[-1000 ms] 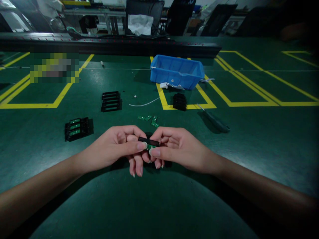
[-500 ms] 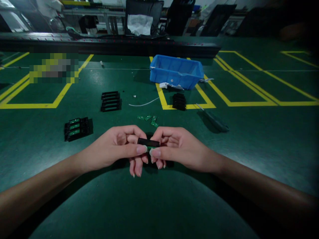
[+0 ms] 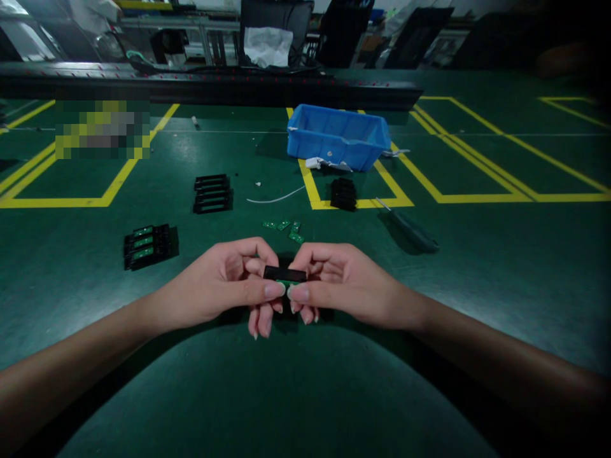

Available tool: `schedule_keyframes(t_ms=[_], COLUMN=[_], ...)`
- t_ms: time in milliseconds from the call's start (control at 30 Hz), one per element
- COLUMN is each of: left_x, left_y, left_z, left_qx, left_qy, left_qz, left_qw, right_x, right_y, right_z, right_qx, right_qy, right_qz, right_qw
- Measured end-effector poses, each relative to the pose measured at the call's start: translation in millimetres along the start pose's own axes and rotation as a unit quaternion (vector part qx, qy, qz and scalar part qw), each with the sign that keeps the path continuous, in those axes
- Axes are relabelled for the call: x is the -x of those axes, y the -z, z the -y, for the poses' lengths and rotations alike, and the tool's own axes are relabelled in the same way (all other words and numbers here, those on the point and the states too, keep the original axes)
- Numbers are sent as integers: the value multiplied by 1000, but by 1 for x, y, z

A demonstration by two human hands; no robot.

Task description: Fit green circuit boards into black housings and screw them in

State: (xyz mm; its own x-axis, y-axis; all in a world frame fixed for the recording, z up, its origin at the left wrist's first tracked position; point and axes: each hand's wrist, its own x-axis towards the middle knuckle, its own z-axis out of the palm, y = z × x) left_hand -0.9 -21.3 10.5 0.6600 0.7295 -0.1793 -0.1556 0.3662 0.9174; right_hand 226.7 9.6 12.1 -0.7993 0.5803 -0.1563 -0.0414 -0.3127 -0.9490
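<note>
We see the blue plastic bin (image 3: 338,135) toward the green table's (image 3: 477,267) far edge, the black plastic frames (image 3: 212,193) left of it, nearer us.

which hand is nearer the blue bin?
Right. The right hand sits below the blue bin, almost in line with it; the left hand is farther left. Both grip the black part.
</note>
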Motion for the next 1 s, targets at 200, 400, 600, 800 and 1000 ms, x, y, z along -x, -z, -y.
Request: schedule_keyframes(t_ms=[200, 400, 600, 800, 1000], left_x=[1, 0, 0, -1, -3], left_y=[2, 3, 4, 6, 5], left_z=[0, 0, -1, 1, 2], left_qx=[11, 31, 42, 44, 47], left_qy=[-12, -1, 7, 0, -11], left_qz=[10, 19, 27, 29, 25], left_qw=[1000, 999, 999, 999, 999], right_x=[0, 1, -2, -3, -5], right_y=[0, 1, 3, 5, 9], right_z=[1, 1, 1, 3, 2], right_qx=[-5, -5, -6, 10, 28], right_qy=[-8, -10, -19, -12, 2], right_qz=[-2, 2, 9, 31, 58], right_qw=[1000, 1000, 1000, 999, 998])
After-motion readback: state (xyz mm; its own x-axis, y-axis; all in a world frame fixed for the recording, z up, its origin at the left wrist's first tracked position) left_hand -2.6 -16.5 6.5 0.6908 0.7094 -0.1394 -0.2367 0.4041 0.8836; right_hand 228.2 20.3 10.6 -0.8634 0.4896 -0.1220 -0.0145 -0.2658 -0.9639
